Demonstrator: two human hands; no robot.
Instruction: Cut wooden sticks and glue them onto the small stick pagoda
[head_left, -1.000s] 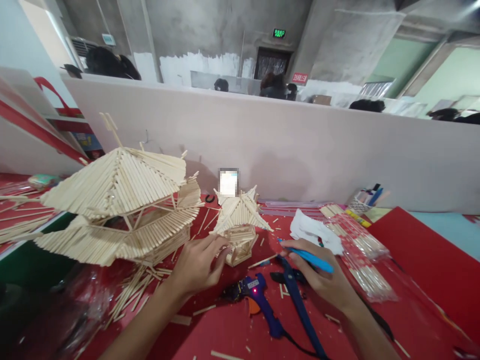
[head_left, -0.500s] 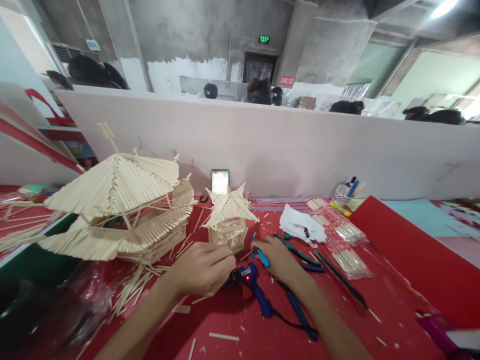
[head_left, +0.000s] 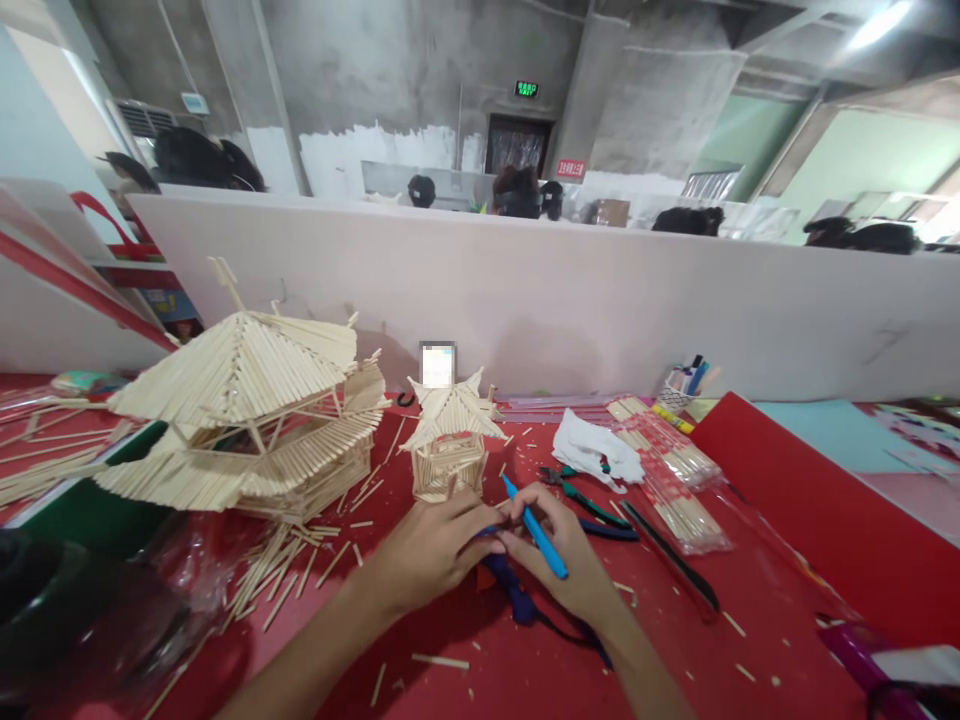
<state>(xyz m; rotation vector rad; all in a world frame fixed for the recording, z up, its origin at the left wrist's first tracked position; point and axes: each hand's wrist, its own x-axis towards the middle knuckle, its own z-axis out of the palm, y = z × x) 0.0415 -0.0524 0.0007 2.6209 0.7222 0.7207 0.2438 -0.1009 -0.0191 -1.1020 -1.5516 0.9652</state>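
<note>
My right hand (head_left: 559, 555) is closed round a blue pen-like tool (head_left: 536, 515), whose tip points up towards the small stick pavilion (head_left: 448, 440). My left hand (head_left: 435, 550) is closed in a pinch, its fingertips meeting my right fingers over the blue glue gun (head_left: 514, 590) on the red table. What the pinch holds is too small to make out. The small pavilion stands just beyond both hands. A large stick pavilion (head_left: 247, 410) rises at the left.
Loose sticks (head_left: 285, 565) litter the red table (head_left: 480, 670) below the large pavilion. Pliers (head_left: 581, 490), a white cloth (head_left: 596, 450) and packs of sticks (head_left: 667, 470) lie to the right. A pale partition wall (head_left: 600, 300) closes the back; other people's heads show behind it.
My two hands have drawn together over the glue gun, which they now partly cover. The right hand has turned the blue tool so it points up and left.
</note>
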